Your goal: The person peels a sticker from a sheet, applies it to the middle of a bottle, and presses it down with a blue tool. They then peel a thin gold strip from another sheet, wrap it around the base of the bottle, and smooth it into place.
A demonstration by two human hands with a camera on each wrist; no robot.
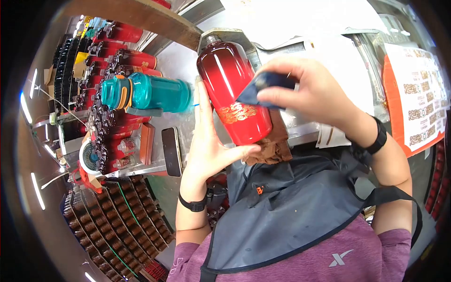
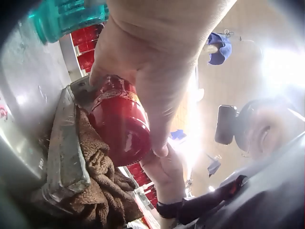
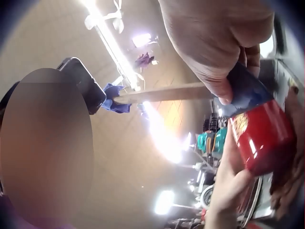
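Red bottle [image 1: 225,84] lies on its side before us, over a bunched brown towel [image 1: 270,152] in a grey frame [image 2: 64,152] on the worktop [image 2: 38,90]. Its long axis runs away from our body with a slant to the left: the neck points to the far side, and the flat base faces back toward our dark apron [image 1: 291,202]. Whether it lies quite level we cannot tell. We see the colour go from dark red at the shoulder to bright red at the base, with a gold design [image 1: 238,113] turned upward on the nearer half. Our left hand [image 1: 206,150] steadies it, the fingers straight along the left side and the thumb spread apart from them, reaching across at the base. Our right hand [image 1: 312,87] has its thumb and fingers clamped on a dark blue cloth [image 1: 253,90], whose tip touches the bottle just beside the gold design. Left of the bottle we have a teal drinking bottle [image 1: 162,93] and, nearer to us, a smartphone [image 1: 171,152]; farther left come rows of red bottles [image 1: 134,58]. Well to the right, a printed sheet [image 1: 418,89] overlaps an orange sheet [image 1: 392,101].
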